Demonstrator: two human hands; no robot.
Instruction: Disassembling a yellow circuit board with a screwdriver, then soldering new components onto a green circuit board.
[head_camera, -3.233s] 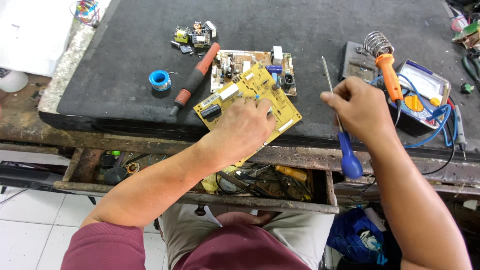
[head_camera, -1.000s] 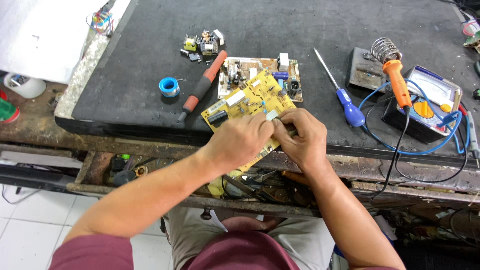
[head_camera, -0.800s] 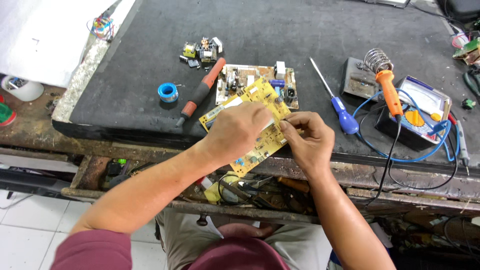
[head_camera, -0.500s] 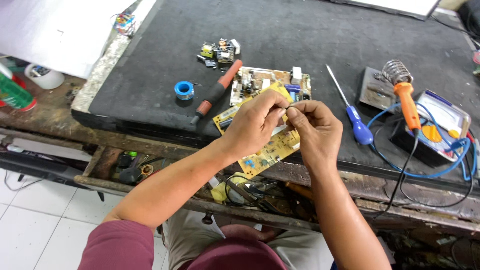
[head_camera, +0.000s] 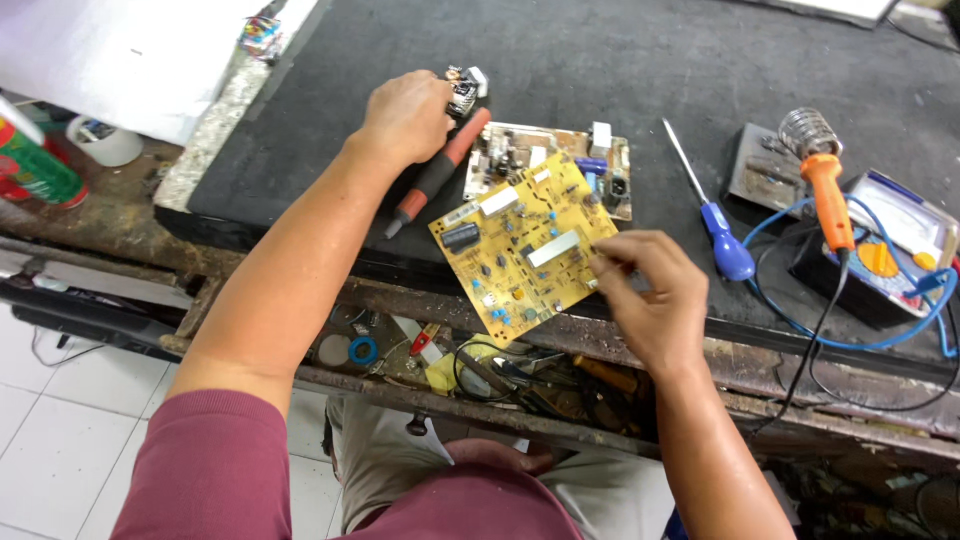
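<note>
At the far left a green and red spray can (head_camera: 35, 165) lies on the stained wooden ledge, well apart from the work. The left hand (head_camera: 405, 118) is stretched out over the black bench mat (head_camera: 300, 130), fingers curled down beside a small cluster of loose electronic parts (head_camera: 463, 88) and the top end of a red-and-black handled tool (head_camera: 440, 168); whether it actually grips anything there I cannot tell, since the palm hides it. Next comes the yellow printed circuit board (head_camera: 520, 250), tilted and jutting over the bench edge, its upper corner resting on a second, paler board (head_camera: 545, 165) behind it. The right hand (head_camera: 650, 300) pinches the yellow board's right edge between thumb and fingertips. That hold looks thin: with only one edge pinched, the board could pivot and slip into the cluttered open drawer (head_camera: 500, 375) below. Further right lie a blue-handled screwdriver (head_camera: 715, 225) and an orange-handled soldering iron (head_camera: 828, 185) in its coil stand (its blue cable loops near the edge, easy to snag).
</note>
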